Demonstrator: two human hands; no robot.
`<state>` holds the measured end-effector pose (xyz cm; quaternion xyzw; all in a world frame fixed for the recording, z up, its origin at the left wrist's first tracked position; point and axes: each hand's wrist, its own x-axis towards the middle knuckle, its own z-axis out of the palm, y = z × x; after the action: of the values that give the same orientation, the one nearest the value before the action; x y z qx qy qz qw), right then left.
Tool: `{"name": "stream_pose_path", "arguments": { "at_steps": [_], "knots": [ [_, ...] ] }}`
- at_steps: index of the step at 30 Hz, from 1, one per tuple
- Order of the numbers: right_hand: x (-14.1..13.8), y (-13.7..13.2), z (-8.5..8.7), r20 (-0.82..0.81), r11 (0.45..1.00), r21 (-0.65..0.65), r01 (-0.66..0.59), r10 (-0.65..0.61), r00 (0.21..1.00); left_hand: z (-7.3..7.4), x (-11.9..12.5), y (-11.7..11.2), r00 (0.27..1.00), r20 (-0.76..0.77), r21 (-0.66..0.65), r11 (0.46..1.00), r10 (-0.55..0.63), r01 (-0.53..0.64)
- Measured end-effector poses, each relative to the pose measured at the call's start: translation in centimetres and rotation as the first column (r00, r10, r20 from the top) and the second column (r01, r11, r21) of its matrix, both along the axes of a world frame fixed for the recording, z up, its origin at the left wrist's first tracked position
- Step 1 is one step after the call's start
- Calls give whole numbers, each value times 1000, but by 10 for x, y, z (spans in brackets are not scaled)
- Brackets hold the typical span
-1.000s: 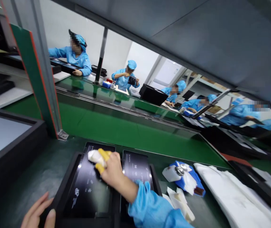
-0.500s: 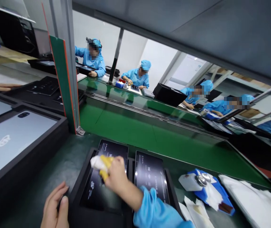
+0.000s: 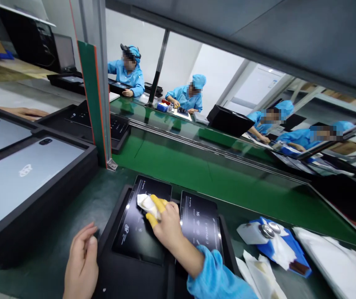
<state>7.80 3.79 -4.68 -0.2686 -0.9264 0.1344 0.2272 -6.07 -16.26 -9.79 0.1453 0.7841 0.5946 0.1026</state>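
The right hand (image 3: pixel 169 226) comes in from a blue sleeve (image 3: pixel 215 278) and presses on a black glass panel (image 3: pixel 136 238); its fingers (image 3: pixel 156 205), capped in yellow finger covers, pinch a white cloth (image 3: pixel 147 206) against the panel's far right part; the panel lies in a black tray (image 3: pixel 111 245) on the dark green table (image 3: pixel 72 199), with a second black glass panel (image 3: pixel 200 220) just to its right in the same tray; the left hand (image 3: pixel 81 265) rests near, at the tray's left edge, its fingers (image 3: pixel 87 245) loosely curled and pressed together, with nothing visible in them; I cannot tell whether they touch the tray; to the right of the tray, a white bottle (image 3: pixel 249 232) with metal tops (image 3: pixel 266 231) lies on a blue pad (image 3: pixel 293 253); folded white wipes (image 3: pixel 259 270) lie nearer, and a white cloth sheet (image 3: pixel 330 261) spreads at the right edge; to the left stand black trays holding silver tablets (image 3: pixel 25 174); beyond the table runs a green conveyor belt (image 3: pixel 196 166); a co-worker's hand (image 3: pixel 18 112) lies at far left; co-workers in blue gowns (image 3: pixel 185 95) sit along the far side.
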Motion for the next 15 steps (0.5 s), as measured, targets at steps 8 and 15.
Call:
{"name": "stream_pose_path", "arguments": {
  "at_steps": [8, 15],
  "knots": [
    [19, -75, -60, -139, 915, 216, -340, 373, 917, -6, -3, 1, 999, -25, 21, 999, -30, 31],
    [5, -51, -43, -46, 987, 118, -107, 113, 993, -7, -2, 4, 992, -101, 11, 997, -76, 78]
  ]
}}
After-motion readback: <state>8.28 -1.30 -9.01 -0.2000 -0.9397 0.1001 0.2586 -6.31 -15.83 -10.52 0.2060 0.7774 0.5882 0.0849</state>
